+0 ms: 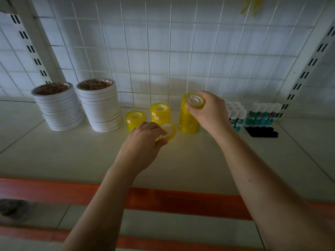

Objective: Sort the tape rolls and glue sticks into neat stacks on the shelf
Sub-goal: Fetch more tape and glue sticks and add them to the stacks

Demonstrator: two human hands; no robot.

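Note:
Several yellow tape rolls stand at the middle of the white shelf (199,156). My left hand (145,136) grips one loose yellow roll (169,132) near the front. My right hand (208,111) holds the top roll (193,101) of a tall yellow stack (188,122). Behind my left hand stand a single yellow roll (135,118) and a short yellow stack (159,112). Two tall stacks of white tape, one (58,107) at the left and another (99,104) beside it, stand further left. Glue sticks with white caps (237,115) stand upright right of my right hand.
More green-labelled glue sticks (262,114) stand in a row at the far right, with a black object (261,132) lying before them. A white wire grid (163,51) backs the shelf. An orange strip (163,198) runs along the shelf's front edge.

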